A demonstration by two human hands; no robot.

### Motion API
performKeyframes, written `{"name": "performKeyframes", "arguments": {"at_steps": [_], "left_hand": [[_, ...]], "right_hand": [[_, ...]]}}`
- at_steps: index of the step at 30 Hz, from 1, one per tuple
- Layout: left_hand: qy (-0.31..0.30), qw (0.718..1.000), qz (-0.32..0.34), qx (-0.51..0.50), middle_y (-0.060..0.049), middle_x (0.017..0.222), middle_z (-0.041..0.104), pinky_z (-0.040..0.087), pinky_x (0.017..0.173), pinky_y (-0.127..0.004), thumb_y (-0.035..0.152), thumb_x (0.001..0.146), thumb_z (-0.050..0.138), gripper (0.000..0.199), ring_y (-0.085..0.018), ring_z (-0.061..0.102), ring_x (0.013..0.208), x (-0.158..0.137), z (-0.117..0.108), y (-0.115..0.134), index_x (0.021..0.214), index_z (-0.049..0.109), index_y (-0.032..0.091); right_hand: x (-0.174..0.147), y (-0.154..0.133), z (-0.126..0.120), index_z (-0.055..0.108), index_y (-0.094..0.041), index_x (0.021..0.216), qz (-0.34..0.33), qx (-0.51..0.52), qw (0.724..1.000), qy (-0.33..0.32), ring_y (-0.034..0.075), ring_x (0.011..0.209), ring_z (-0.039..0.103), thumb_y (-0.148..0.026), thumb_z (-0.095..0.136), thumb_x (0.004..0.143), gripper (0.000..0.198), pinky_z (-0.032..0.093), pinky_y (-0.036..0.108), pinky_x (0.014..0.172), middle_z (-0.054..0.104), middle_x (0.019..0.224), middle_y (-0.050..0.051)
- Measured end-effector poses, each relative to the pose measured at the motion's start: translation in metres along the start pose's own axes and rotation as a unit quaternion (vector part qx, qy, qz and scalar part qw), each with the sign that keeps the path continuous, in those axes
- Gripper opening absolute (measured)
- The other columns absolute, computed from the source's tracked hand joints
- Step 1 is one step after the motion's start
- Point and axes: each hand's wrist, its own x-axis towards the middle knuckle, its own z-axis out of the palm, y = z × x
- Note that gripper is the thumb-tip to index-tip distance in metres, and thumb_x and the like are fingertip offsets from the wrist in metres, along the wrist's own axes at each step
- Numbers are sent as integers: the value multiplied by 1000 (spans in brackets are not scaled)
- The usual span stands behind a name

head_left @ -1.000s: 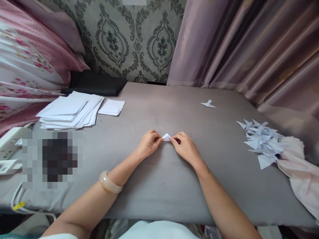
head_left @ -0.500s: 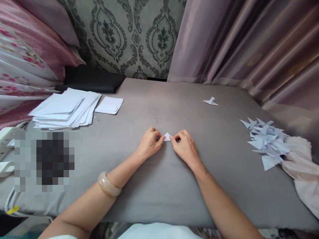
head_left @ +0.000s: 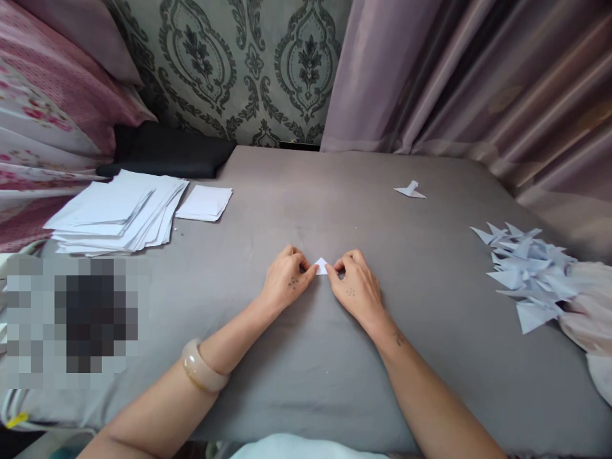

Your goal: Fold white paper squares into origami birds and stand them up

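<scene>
A small piece of folded white paper [head_left: 322, 266], triangular where it shows, lies low over the grey cloth surface between my two hands. My left hand [head_left: 289, 273] pinches its left corner between thumb and fingers. On the opposite corner, my right hand [head_left: 354, 280] has its thumb and fingers closed in the same kind of pinch. Both sets of fingertips cover the paper's sides, so only its middle and upper point are visible. A pale bangle [head_left: 203, 366] circles my left forearm.
At the left lie a large stack of white paper [head_left: 115, 207] and a smaller stack of paper squares [head_left: 204, 203]. Several folded paper shapes [head_left: 530, 268] are heaped at the right, beside a pale cloth [head_left: 595, 306]. One folded paper bird [head_left: 411, 189] sits farther back.
The view has shifted slightly, so surrounding things appear a little displaced outward. Both hands keep their pinch on the paper, with the right fingers slightly closer in.
</scene>
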Motion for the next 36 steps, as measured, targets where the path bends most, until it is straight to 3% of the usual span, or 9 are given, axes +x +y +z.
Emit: {"name": "performKeyframes", "arguments": {"at_steps": [7,13,19,24,36], "left_hand": [[-1,999,38,18,-5,90,55,43,64,-28,39,87,55,27,-14,54,71,-2,5,-11,74,59,16],[-7,999,30,39,-8,102,52,45,65,-30,40,89,52,28,-15,54,75,-4,3,-8,76,58,16],[15,993,77,84,-11,102,52,45,82,-39,38,90,52,29,-23,48,91,-4,1,-6,73,56,15],[26,989,96,107,-12,103,50,44,84,-42,39,89,54,26,-24,44,91,-3,3,-12,78,55,15],[16,991,122,46,-11,103,51,41,85,-40,33,87,57,16,-24,43,94,-2,0,-25,86,56,17]], "right_hand": [[-1,3,0,57,-21,78,-10,-1,1000,-17,16,68,57,-39,50,89,21,38,30,58,56,95,6],[0,5,-2,57,-20,80,-7,12,999,-43,18,74,60,-40,48,90,24,43,32,63,55,100,8],[1,4,-5,57,-19,82,-5,23,998,-63,20,79,61,-41,49,91,25,47,34,70,54,102,9],[4,7,-9,53,-19,81,-3,48,996,-72,20,80,58,-41,53,89,23,47,36,77,51,100,8],[7,31,-5,54,-20,76,-12,140,988,-72,13,72,52,-32,60,81,15,45,30,74,49,94,3]]}}
